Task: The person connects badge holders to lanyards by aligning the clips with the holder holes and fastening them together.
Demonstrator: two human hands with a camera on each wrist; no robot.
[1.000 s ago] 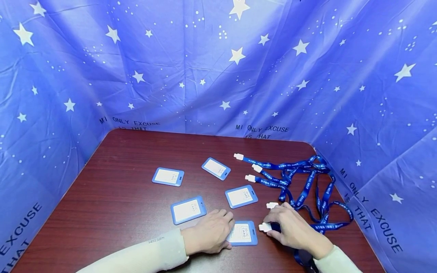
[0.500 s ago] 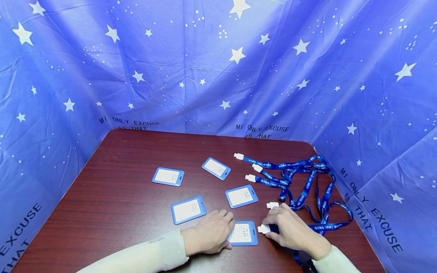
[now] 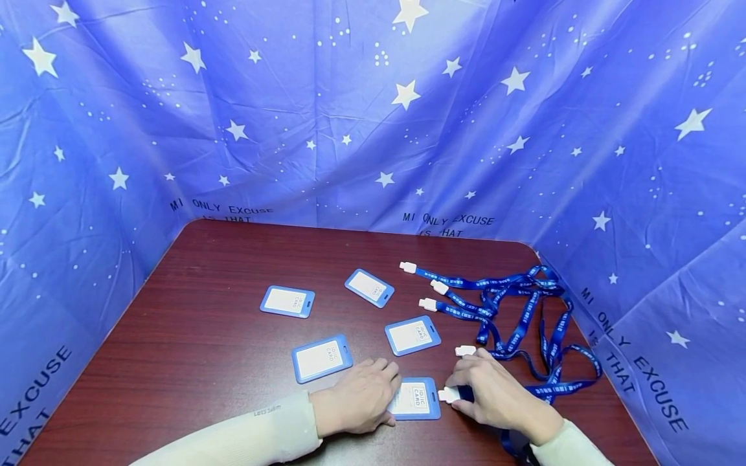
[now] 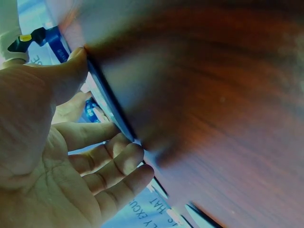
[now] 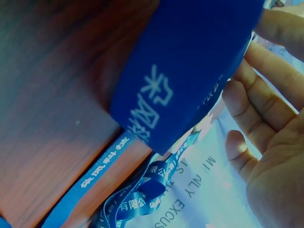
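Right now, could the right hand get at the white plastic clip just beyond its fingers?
Probably yes: nothing visible separates the right hand from that white clip. But it pinches a blue fabric lanyard near another clip, so would likely need to let go first.

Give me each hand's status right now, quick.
Left hand: holding the blue badge holder nearest the person, thumb and fingers at its edges.
Right hand: pinching a blue lanyard at its white clip end.
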